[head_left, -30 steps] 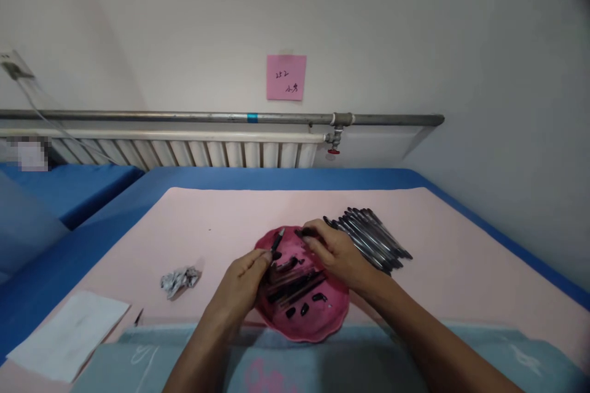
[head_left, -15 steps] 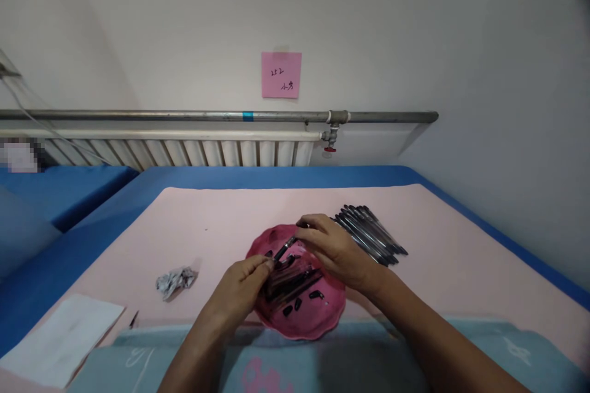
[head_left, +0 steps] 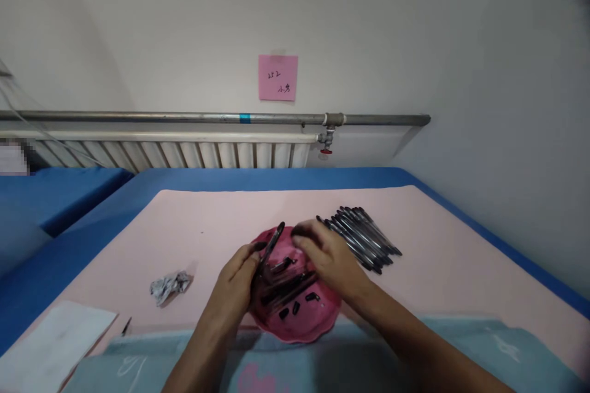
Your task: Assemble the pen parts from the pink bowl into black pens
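Note:
A capped black pen [head_left: 271, 247] slants upward over the pink bowl, its dark capped end pointing away from me. My left hand [head_left: 235, 279] is closed around its lower part at the bowl's left rim. My right hand [head_left: 325, 255] is over the bowl's right side, apart from the pen; its fingers are slightly blurred and loosely bent, with nothing visible in them. Inside the scalloped pink bowl [head_left: 299, 333] lie clear pen barrels [head_left: 288, 290] and several loose black caps [head_left: 295, 307]. Beyond my right hand, several capped pens [head_left: 362, 236] lie side by side.
Crumpled paper [head_left: 170, 287] lies to the left. Nearer are a white sheet [head_left: 59, 341] and a small dark pointed piece [head_left: 126, 326]. A blue-green cloth [head_left: 157, 356] runs along the front edge. Behind the pink-covered table [head_left: 221, 215] are a radiator [head_left: 244, 155] and pipe.
My right hand has come away from the pen's upper end. The pen, still in my left hand, has tilted more upright. Another pen now shows at the left of the row.

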`<control>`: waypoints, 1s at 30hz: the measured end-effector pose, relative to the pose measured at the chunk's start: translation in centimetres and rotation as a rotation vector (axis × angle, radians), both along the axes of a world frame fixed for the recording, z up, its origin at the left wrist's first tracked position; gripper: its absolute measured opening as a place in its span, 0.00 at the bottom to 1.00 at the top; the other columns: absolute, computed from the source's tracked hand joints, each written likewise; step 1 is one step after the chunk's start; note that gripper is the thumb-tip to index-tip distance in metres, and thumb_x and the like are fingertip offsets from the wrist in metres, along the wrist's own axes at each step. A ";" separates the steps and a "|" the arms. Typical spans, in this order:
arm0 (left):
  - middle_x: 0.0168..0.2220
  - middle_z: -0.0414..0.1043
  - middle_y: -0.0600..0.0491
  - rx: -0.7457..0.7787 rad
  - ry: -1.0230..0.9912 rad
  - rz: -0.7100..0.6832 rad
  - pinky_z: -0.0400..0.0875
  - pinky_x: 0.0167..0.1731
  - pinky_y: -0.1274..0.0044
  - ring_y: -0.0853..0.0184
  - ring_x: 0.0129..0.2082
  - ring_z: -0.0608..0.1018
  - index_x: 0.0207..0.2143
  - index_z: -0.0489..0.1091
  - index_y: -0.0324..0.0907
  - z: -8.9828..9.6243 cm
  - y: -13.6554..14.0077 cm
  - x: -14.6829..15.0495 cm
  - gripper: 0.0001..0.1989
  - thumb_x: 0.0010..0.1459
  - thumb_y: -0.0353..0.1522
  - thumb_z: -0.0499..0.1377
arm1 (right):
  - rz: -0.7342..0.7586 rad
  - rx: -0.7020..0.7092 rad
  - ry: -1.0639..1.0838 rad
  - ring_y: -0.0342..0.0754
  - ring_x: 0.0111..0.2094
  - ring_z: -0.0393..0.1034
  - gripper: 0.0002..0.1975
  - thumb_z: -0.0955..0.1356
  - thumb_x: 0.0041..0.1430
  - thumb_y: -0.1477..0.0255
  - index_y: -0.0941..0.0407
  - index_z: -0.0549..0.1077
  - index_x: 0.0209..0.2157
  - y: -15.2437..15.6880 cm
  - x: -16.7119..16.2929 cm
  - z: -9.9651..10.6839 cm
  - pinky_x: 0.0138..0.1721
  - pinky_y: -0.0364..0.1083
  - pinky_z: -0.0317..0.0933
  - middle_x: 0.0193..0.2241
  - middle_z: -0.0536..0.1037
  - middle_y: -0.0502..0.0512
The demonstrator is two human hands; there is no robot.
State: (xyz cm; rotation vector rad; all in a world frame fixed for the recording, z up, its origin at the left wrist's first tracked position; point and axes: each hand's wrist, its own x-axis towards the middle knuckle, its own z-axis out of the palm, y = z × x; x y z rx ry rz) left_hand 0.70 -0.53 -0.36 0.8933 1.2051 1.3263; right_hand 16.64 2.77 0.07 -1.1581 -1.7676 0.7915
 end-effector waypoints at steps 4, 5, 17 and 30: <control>0.40 0.73 0.49 -0.035 -0.041 -0.092 0.66 0.38 0.76 0.62 0.43 0.72 0.41 0.70 0.41 -0.7 0.0 0.5 0.16 0.48 0.34 0.59 | 0.245 -0.376 0.281 0.44 0.33 0.69 0.07 0.63 0.53 0.73 0.54 0.72 0.34 -0.7 -1.1 -0.1 0.35 0.44 0.63 0.30 0.75 0.49; 0.42 0.72 0.49 -0.036 -0.054 -0.109 0.66 0.41 0.75 0.62 0.44 0.72 0.43 0.69 0.41 -0.9 -0.1 0.6 0.17 0.49 0.35 0.58 | 0.233 -0.416 0.351 0.43 0.31 0.69 0.07 0.64 0.52 0.73 0.54 0.72 0.34 -0.9 -1.3 -0.2 0.33 0.43 0.63 0.28 0.74 0.49; 0.44 0.71 0.49 0.022 0.043 -0.162 0.64 0.45 0.74 0.62 0.44 0.72 0.46 0.67 0.43 -0.5 -0.4 1.1 0.20 0.50 0.38 0.58 | 0.023 -0.272 0.390 0.42 0.25 0.65 0.09 0.63 0.54 0.66 0.57 0.68 0.32 -0.3 0.2 1.2 0.28 0.41 0.59 0.25 0.70 0.49; 0.34 0.74 0.51 -0.037 0.130 -0.137 0.66 0.38 0.74 0.63 0.36 0.74 0.44 0.69 0.42 -0.1 -0.2 0.5 0.20 0.49 0.41 0.58 | -0.211 -0.105 -1.084 0.50 0.29 0.69 0.09 0.60 0.51 0.77 0.60 0.71 0.27 3.6 6.6 -1.6 0.27 0.43 0.50 0.27 0.75 0.61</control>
